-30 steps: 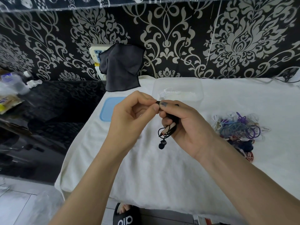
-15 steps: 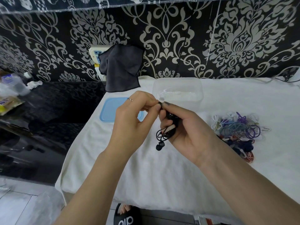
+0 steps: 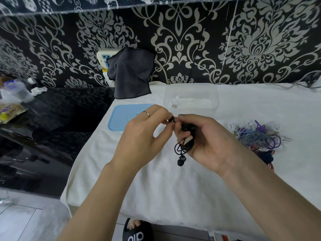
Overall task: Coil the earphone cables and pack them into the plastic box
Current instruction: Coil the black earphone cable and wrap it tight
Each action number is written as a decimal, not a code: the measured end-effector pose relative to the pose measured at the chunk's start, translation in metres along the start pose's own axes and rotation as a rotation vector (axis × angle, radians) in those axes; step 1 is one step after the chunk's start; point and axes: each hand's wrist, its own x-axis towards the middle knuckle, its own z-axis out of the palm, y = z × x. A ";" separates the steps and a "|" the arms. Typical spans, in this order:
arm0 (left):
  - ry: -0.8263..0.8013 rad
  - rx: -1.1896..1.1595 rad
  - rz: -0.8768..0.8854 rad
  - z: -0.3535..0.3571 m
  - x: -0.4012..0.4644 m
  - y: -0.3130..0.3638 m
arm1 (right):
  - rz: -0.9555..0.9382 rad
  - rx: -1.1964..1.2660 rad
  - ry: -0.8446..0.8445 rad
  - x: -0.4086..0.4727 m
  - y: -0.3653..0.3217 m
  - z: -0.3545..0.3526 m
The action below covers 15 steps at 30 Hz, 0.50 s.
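Note:
My right hand (image 3: 206, 140) grips a coiled black earphone cable (image 3: 184, 145) above the white cloth, with one earbud dangling below the loops. My left hand (image 3: 144, 136) pinches the cable's black end beside my right fingertips. The clear plastic box (image 3: 213, 94) stands just behind my hands, with a white earphone (image 3: 175, 101) coiled inside. Its light blue lid (image 3: 119, 117) lies flat to the box's left. A tangle of coloured earphone cables (image 3: 258, 136) lies on the cloth to the right.
The table is covered by a white cloth (image 3: 173, 185), and its left and front edges are close. A dark grey rag (image 3: 132, 75) hangs at the back wall. A black glossy counter (image 3: 43, 127) with bottles and packets sits to the left. A black slipper (image 3: 137, 232) is on the floor.
My left hand has turned a little, so its ring shows, and it still pinches the cable end. The coil in my right hand has barely shifted.

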 end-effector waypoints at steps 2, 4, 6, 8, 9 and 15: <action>-0.002 0.029 -0.002 -0.001 -0.001 -0.001 | 0.003 -0.012 -0.002 -0.001 0.000 0.000; -0.001 0.039 -0.006 -0.001 -0.001 0.000 | 0.007 -0.007 -0.008 -0.001 -0.001 0.000; 0.003 0.037 -0.013 -0.001 0.000 0.001 | 0.015 -0.008 -0.014 -0.001 0.000 0.001; 0.004 0.033 -0.015 -0.001 0.000 0.001 | 0.023 -0.010 -0.016 -0.001 0.000 0.002; 0.001 0.027 -0.018 -0.001 0.000 0.002 | 0.025 -0.009 -0.013 -0.001 0.001 0.001; -0.002 0.014 -0.015 0.005 -0.001 0.002 | 0.011 0.033 -0.005 -0.001 0.001 0.002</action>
